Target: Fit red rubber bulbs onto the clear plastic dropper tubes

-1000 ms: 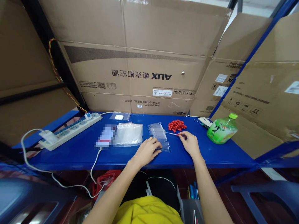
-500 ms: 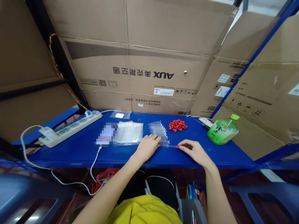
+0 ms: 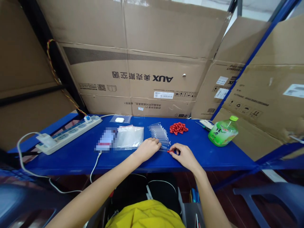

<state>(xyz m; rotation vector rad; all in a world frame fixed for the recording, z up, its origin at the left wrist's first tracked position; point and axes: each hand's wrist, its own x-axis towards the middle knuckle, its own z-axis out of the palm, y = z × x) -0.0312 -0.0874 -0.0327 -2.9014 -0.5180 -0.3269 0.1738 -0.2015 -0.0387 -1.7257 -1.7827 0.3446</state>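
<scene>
Thin clear tubes [image 3: 158,132] lie fanned in a row on the blue table [image 3: 128,160]. My left hand [image 3: 149,148] is at the near end of this row, its fingers closed over one tube, whose held end they hide. At that tube's right end sits a small red rubber bulb [image 3: 169,151], pinched between the thumb and fingertips of my right hand [image 3: 184,154]. The bulb and the tube are in line, low over the table; how far one is on the other I cannot tell. Beyond my right hand lies a pile of red bulbs [image 3: 178,128].
Clear zip bags [image 3: 130,137] lie left of the tubes, beside a blurred phone [image 3: 106,139] on a white cable. A power strip [image 3: 71,133] runs along the left edge. A green bottle [image 3: 223,132] stands at the right, near a white-handled tool [image 3: 206,124]. Cardboard [image 3: 147,63] walls the back.
My right hand has moved left with the red bulb, closer to my left hand, so less of the tube shows between them. The camera view has shifted slightly.
</scene>
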